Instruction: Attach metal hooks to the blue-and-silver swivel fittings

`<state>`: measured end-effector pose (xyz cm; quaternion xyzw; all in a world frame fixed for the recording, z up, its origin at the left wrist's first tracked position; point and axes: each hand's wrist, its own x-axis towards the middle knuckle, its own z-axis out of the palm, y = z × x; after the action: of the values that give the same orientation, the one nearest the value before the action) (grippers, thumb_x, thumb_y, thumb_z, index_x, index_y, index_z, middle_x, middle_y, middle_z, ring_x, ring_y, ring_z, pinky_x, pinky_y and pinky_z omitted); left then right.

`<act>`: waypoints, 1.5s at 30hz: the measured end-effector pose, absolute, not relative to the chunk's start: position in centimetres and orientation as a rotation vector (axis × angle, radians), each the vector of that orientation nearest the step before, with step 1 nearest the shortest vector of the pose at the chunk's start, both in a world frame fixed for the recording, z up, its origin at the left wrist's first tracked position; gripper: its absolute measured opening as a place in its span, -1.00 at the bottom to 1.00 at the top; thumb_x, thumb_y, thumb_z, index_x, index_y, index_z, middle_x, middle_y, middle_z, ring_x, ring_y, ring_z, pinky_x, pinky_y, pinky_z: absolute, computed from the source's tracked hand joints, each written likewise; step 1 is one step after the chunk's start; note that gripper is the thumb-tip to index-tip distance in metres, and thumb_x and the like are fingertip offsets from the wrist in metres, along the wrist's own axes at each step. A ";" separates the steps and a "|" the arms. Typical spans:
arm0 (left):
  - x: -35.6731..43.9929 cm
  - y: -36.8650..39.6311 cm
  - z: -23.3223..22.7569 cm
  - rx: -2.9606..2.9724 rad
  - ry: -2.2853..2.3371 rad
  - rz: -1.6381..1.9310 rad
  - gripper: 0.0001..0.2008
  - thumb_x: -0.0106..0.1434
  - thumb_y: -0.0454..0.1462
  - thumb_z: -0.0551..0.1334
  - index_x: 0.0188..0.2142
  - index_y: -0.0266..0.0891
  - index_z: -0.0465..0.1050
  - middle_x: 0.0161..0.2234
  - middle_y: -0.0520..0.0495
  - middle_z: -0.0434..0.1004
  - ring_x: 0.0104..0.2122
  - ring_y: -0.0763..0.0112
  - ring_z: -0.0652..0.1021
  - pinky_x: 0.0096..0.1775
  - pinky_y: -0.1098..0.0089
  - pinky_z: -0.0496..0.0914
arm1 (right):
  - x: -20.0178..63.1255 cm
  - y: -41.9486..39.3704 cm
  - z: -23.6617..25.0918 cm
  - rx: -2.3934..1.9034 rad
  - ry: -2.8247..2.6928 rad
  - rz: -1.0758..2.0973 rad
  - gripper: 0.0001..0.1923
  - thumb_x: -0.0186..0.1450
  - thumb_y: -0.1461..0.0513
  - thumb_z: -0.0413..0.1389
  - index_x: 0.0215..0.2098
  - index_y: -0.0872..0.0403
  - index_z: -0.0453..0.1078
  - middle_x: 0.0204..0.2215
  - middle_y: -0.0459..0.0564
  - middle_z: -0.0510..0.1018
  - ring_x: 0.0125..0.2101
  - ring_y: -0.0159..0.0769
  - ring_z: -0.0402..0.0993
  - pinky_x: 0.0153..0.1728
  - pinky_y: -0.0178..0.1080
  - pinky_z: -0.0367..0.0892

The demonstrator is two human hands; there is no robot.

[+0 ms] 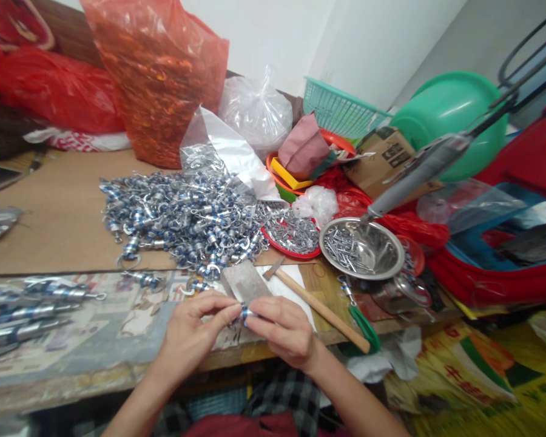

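Observation:
My left hand (202,321) and my right hand (284,328) meet at the table's front edge. Between them is a small blue-and-silver metal fitting (244,312), pinched by the fingertips of both hands and partly hidden by them. Just behind the fingers lies a grey metal block (246,283). A hammer (321,308) with a wooden handle rests right of the block, its head toward it. Beyond is a large heap of similar blue-and-silver fittings (186,215), many with hooks or rings.
A steel bowl (386,267) holds metal pins, with a grey-handled tool (418,173) leaning above it. Beside it a red dish (277,246) carries small metal pieces. Longer fittings (36,303) lie at left. An orange bag (159,79) and a green basin (455,121) stand behind.

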<state>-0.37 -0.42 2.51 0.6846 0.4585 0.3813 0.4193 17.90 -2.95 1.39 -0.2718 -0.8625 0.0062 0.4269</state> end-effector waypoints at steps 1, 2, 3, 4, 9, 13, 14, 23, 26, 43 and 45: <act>-0.4 -0.4 2.6 1.754 1.122 0.958 -0.86 0.08 -0.25 0.20 -0.52 -0.17 0.52 -0.49 0.01 0.53 -0.44 0.39 0.51 -0.35 0.45 0.35 | 17.9 -3.0 1.4 -0.682 -2.154 0.012 -0.76 0.22 0.39 -0.03 -0.18 0.15 0.39 -0.31 0.14 0.53 -0.20 -0.25 0.42 -0.28 -0.22 0.40; -0.5 -0.4 2.7 1.786 1.102 0.965 -0.86 0.08 -0.25 0.20 -0.52 -0.17 0.52 -0.48 0.01 0.52 -0.42 0.39 0.50 -0.33 0.45 0.34 | 17.9 -3.0 1.5 -0.690 -2.147 0.009 -0.76 0.21 0.40 -0.02 -0.20 0.15 0.39 -0.31 0.15 0.53 -0.21 -0.25 0.43 -0.29 -0.22 0.40; -0.6 -0.3 2.8 1.806 1.089 0.977 -0.86 0.08 -0.26 0.20 -0.52 -0.17 0.52 -0.46 0.00 0.50 -0.39 0.39 0.49 -0.30 0.45 0.33 | 17.9 -3.1 1.6 -0.703 -2.135 0.006 -0.76 0.20 0.41 -0.01 -0.21 0.15 0.40 -0.31 0.15 0.54 -0.23 -0.25 0.44 -0.31 -0.23 0.40; -0.6 -0.3 2.9 1.808 1.082 0.987 -0.86 0.08 -0.26 0.19 -0.52 -0.17 0.52 -0.42 -0.01 0.49 -0.36 0.38 0.48 -0.27 0.44 0.32 | 17.9 -3.1 1.6 -0.719 -2.118 0.007 -0.76 0.19 0.42 -0.01 -0.22 0.14 0.41 -0.31 0.14 0.54 -0.26 -0.27 0.45 -0.34 -0.25 0.40; -0.4 -0.7 2.8 1.513 1.120 0.886 -0.84 0.09 -0.22 0.19 -0.50 -0.21 0.52 -0.41 -0.03 0.54 -0.36 0.34 0.49 -0.25 0.40 0.32 | 17.1 -3.5 1.6 -0.854 -1.954 0.166 -0.74 0.14 0.45 0.03 -0.30 0.11 0.47 -0.32 0.09 0.54 -0.36 -0.35 0.48 -0.39 -0.34 0.41; 0.4 -1.5 2.1 1.098 1.190 0.942 -0.75 0.03 -0.16 0.24 -0.32 -0.26 0.50 -0.37 -0.06 0.57 -0.33 0.32 0.50 -0.23 0.38 0.35 | 16.1 -3.7 1.4 -0.973 -1.770 0.369 -0.84 0.09 0.38 0.15 -0.34 0.14 0.50 -0.40 0.09 0.54 -0.43 -0.37 0.49 -0.42 -0.38 0.42; 0.6 -1.7 2.0 1.022 1.166 0.959 -0.68 0.00 -0.17 0.27 -0.23 -0.25 0.46 -0.34 -0.05 0.57 -0.30 0.33 0.50 -0.22 0.39 0.36 | 15.9 -3.7 1.4 -1.010 -1.742 0.411 -0.85 0.09 0.36 0.17 -0.35 0.14 0.50 -0.42 0.08 0.54 -0.44 -0.37 0.48 -0.43 -0.37 0.41; 0.5 -1.0 1.4 0.859 0.985 0.927 -0.34 -0.06 -0.22 0.32 0.03 -0.25 0.13 -0.42 0.02 0.48 -0.36 0.35 0.50 -0.32 0.38 0.42 | 20.4 2.4 3.0 -1.613 -1.974 0.280 -0.83 0.21 0.32 0.05 -0.32 0.11 0.49 -0.32 -0.02 0.56 -0.28 -0.40 0.46 -0.23 -0.40 0.33; 0.1 -0.4 1.4 0.914 0.935 0.847 -0.34 -0.03 -0.25 0.30 0.04 -0.24 0.07 -0.45 0.03 0.46 -0.40 0.38 0.49 -0.38 0.41 0.41 | 23.8 6.6 2.5 -1.958 -1.989 0.024 -0.71 0.20 0.42 -0.04 -0.24 0.09 0.46 -0.22 0.05 0.53 -0.16 -0.27 0.41 -0.12 -0.26 0.27; -0.3 1.2 1.1 0.875 0.849 0.765 -0.26 -0.09 -0.39 0.30 0.06 -0.19 -0.01 -0.51 0.09 0.44 -0.52 0.44 0.48 -0.45 0.40 0.39 | 20.6 3.1 2.3 -1.562 -2.016 0.427 -0.82 0.25 0.29 -0.02 -0.28 0.09 0.42 -0.39 -0.09 0.55 -0.40 -0.42 0.47 -0.37 -0.40 0.33; -0.3 1.2 1.0 0.868 0.845 0.768 -0.26 -0.09 -0.39 0.30 0.06 -0.19 -0.01 -0.51 0.09 0.44 -0.53 0.45 0.47 -0.45 0.40 0.39 | 18.8 0.8 2.4 -1.315 -2.066 0.465 -0.83 0.23 0.31 0.00 -0.31 0.10 0.44 -0.40 -0.05 0.55 -0.39 -0.38 0.45 -0.34 -0.36 0.32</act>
<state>-0.30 1.24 0.98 0.3976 0.3870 0.3521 0.7538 18.82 0.85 2.39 -0.4999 -0.7856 0.1767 0.3189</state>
